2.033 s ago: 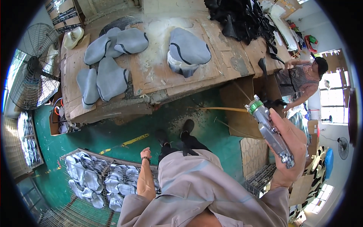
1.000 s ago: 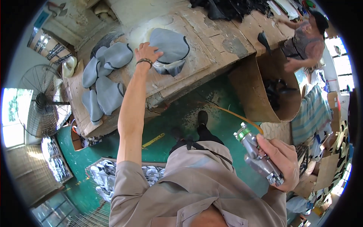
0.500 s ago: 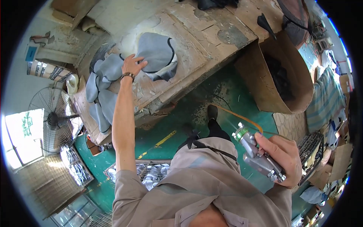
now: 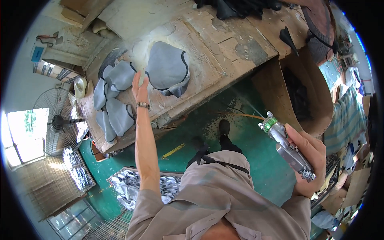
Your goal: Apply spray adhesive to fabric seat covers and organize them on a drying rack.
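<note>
Left hand (image 4: 140, 89) lifted off grey piece (image 4: 168, 69); spray gun (image 4: 288, 146) raised

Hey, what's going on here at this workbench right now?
A person stands at a worn wooden workbench. The left hand is stretched out to the bench between grey fabric pieces, fingers open, holding nothing. The right hand keeps its grip on a metal spray gun held off to the side above the green floor.

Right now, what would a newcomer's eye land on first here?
The right hand grips a metal spray gun with a green cap, raised at the right. The left hand stretches out to grey fabric pieces on the worn workbench; a standing fan sits far left.
</note>
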`<state>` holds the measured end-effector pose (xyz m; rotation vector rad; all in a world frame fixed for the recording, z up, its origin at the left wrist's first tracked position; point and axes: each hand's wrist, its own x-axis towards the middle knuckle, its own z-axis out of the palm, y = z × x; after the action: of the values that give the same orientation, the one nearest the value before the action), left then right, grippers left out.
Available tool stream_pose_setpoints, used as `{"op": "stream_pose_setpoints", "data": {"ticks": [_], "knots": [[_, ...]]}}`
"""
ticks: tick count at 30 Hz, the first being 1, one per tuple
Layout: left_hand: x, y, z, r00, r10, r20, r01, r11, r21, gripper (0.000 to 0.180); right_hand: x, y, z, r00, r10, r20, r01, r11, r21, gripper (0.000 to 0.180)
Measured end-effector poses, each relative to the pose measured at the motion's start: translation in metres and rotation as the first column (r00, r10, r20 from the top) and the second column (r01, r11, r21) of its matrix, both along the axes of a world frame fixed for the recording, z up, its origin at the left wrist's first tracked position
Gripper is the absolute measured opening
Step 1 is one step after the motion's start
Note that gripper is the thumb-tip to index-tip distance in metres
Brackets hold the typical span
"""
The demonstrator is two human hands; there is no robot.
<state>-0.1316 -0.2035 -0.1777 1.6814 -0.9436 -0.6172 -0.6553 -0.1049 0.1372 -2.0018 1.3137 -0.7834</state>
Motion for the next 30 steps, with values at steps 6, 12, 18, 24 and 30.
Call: {"op": "stream_pose_setpoints", "data": {"ticks": [6, 12, 18, 24, 30], "knots": [[-0.035, 0.128, -0.028, 0.943, 0.193, -0.273, -0.220, 0.973, -0.073, 0.044, 0.023, -0.026, 0.008, 0.999, 0.039, -0.011, -0.039, 0.999, -0.008, 0.055], [-0.060, 0.328, -0.183, 0.894, 0.427, -0.137, -0.370, 0.875, 0.313, 0.021, 0.048, -0.038, 0.017, 0.982, 0.186, 0.032, -0.186, 0.982, 0.015, 0.052], [-0.102, 0.511, -0.264, 0.789, -0.614, -0.033, 0.079, 0.048, 0.996, 0.020, 0.063, -0.037, 0.025, 0.934, 0.354, -0.058, -0.358, 0.930, -0.080, 0.062], [-0.118, 0.555, -0.278, 0.952, 0.233, -0.197, 0.106, 0.354, 0.929, 0.017, 0.071, -0.005, 0.036, 0.990, 0.104, -0.098, -0.101, 0.994, 0.028, 0.057], [-0.070, 0.499, -0.288, 0.976, 0.170, -0.139, 0.031, 0.521, 0.853, 0.029, 0.062, 0.026, 0.053, 0.953, 0.207, -0.221, -0.206, 0.978, 0.029, 0.057]]}}
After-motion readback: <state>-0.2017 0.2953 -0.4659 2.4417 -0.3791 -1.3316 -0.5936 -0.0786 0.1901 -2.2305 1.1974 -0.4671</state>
